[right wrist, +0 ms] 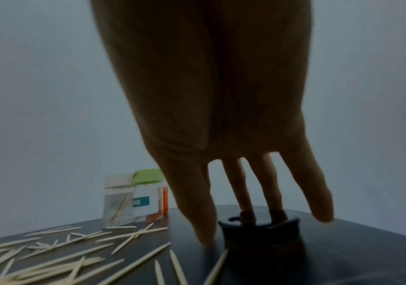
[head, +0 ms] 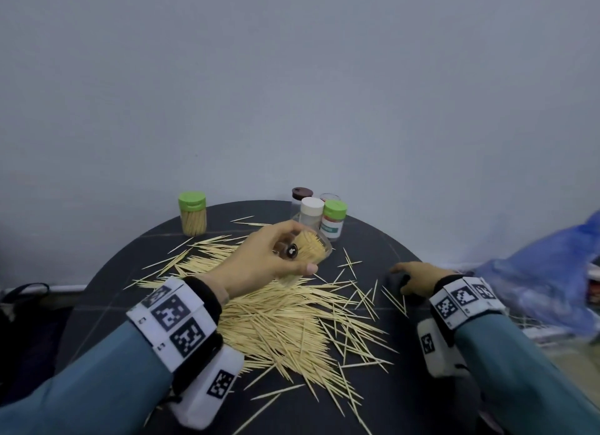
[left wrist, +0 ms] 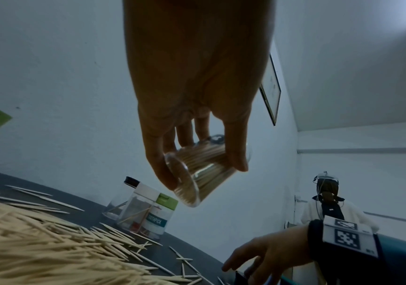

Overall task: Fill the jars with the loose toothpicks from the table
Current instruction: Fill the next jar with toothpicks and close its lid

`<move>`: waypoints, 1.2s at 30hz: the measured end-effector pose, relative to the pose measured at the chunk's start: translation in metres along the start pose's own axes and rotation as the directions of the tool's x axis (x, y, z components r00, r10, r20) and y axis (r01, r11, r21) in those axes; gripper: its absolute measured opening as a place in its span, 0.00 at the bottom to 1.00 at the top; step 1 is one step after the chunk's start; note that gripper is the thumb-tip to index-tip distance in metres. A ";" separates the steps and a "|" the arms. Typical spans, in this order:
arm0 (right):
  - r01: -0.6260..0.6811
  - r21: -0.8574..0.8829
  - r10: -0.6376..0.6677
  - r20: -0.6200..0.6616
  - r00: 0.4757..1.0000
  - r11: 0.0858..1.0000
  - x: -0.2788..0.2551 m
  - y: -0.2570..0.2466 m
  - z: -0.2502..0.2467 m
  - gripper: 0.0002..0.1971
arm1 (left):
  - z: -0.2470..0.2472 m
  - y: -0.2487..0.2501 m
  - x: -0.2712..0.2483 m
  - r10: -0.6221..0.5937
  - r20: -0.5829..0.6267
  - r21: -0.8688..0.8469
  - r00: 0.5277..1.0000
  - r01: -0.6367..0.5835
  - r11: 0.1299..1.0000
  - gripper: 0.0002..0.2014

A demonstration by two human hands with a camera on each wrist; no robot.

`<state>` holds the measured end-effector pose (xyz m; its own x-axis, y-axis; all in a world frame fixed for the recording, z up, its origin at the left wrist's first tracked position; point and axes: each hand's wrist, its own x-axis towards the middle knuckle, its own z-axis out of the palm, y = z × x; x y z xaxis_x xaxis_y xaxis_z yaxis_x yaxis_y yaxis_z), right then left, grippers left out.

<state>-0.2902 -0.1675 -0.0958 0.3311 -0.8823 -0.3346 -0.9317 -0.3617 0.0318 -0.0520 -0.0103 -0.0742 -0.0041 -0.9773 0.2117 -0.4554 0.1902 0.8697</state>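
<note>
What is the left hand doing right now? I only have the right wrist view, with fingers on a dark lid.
Observer: The left hand holds a clear jar tilted in the air above the toothpick pile.
Operator: How full is that jar?
Observer: It is packed with toothpicks, and I see no lid on it.
Operator: Is any other jar filled?
Observer: Yes, a green-lidded jar full of toothpicks stands upright at the far left of the table.
</note>
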 end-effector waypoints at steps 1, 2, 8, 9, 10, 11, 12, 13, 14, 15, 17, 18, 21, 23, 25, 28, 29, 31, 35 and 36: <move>-0.001 -0.020 0.002 0.009 1.000 1.000 -0.002 -0.001 -0.001 0.27 | 0.000 0.000 0.000 0.004 0.000 0.004 1.000 -0.004 1.000 0.20; -0.004 -0.034 0.005 0.008 1.000 0.999 -0.003 -0.002 -0.002 0.27 | -0.001 0.000 0.000 0.007 0.001 0.007 1.000 -0.007 1.000 0.21; -0.025 -0.030 0.023 -0.041 0.999 0.999 -0.002 0.001 -0.004 0.20 | -0.005 -0.006 0.000 -0.019 -0.025 0.044 1.000 0.020 0.999 0.24; -0.015 -0.012 0.015 -0.059 0.998 1.000 -0.002 0.001 -0.004 0.18 | -0.006 -0.007 0.001 -0.025 -0.033 0.043 0.999 0.026 0.999 0.24; -0.004 0.015 0.005 -0.087 0.996 1.000 -0.001 0.000 -0.004 0.17 | -0.007 -0.008 0.001 -0.029 -0.044 0.036 0.999 0.030 0.999 0.24; 0.014 0.054 -0.007 -0.119 0.993 0.998 -0.001 -0.002 -0.004 0.16 | -0.008 -0.008 0.001 -0.029 -0.057 0.029 0.998 0.031 0.999 0.23; 0.039 0.107 -0.022 -0.153 0.988 0.994 -0.001 -0.005 -0.005 0.17 | -0.010 -0.009 0.001 -0.026 -0.072 0.028 0.997 0.028 0.999 0.23; 0.074 0.174 -0.040 -0.191 0.981 0.982 -0.001 -0.010 -0.007 0.18 | -0.011 -0.009 0.001 -0.020 -0.087 0.032 0.996 0.023 0.999 0.22; 0.120 0.234 -0.066 -0.229 0.971 0.965 -0.003 -0.016 -0.010 0.18 | -0.012 -0.009 0.001 -0.014 -0.105 0.037 0.994 0.018 0.999 0.22; 0.174 0.278 -0.098 -0.268 0.958 0.945 -0.005 -0.024 -0.012 0.19 | -0.013 -0.009 0.002 -0.010 -0.126 0.039 0.992 0.015 0.999 0.22; 0.298 0.325 -0.179 -0.349 0.920 0.898 -0.011 -0.039 -0.017 0.20 | -0.015 -0.008 0.002 -0.012 -0.183 0.035 0.983 0.019 0.999 0.23; 0.364 0.356 -0.220 -0.386 0.896 0.861 -0.014 -0.047 -0.019 0.20 | -0.015 -0.007 0.002 -0.013 -0.213 0.029 0.977 0.020 0.999 0.23; 0.562 0.494 -0.312 -0.500 0.808 0.664 -0.025 -0.069 -0.022 0.15 | -0.016 -0.008 0.002 0.000 -0.266 -0.006 0.964 -0.001 1.000 0.23; 0.653 0.541 -0.336 -0.574 0.747 0.530 -0.031 -0.082 -0.024 0.11 | -0.018 -0.008 0.000 0.013 -0.276 -0.011 0.961 -0.017 1.000 0.21; 0.696 0.577 -0.326 -0.620 0.714 0.428 -0.037 -0.093 -0.025 0.09 | -0.019 -0.009 -0.001 0.026 -0.267 0.018 0.963 -0.022 1.000 0.20; 0.723 0.593 -0.331 -0.644 0.690 0.353 -0.040 -0.108 -0.025 0.13 | -0.020 -0.014 -0.003 0.025 -0.239 0.059 0.971 -0.012 0.998 0.21; 0.734 0.596 -0.346 -0.647 0.680 0.326 -0.041 -0.113 -0.025 0.14 | -0.020 -0.016 -0.003 0.020 -0.225 0.062 0.974 -0.006 0.998 0.21; 0.745 0.609 -0.365 -0.651 0.665 0.271 -0.041 -0.120 -0.024 0.15 | -0.020 -0.017 -0.004 0.014 -0.213 0.067 0.977 0.000 0.998 0.21; 0.755 0.603 -0.385 -0.652 0.653 0.259 -0.039 -0.128 -0.022 0.14 | -0.022 -0.020 -0.004 0.027 -0.220 0.090 0.975 -0.007 0.996 0.24; 0.757 0.596 -0.390 -0.652 0.650 0.266 -0.038 -0.130 -0.021 0.14 | -0.022 -0.021 -0.005 0.026 -0.221 0.085 0.975 -0.007 0.996 0.25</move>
<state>-0.1783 -0.0934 -0.0672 0.6760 -0.6291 0.3838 -0.0864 -0.5848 -0.8065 -0.0225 -0.0076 -0.0837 0.1806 -0.9275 0.3272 -0.5298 0.1885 0.8269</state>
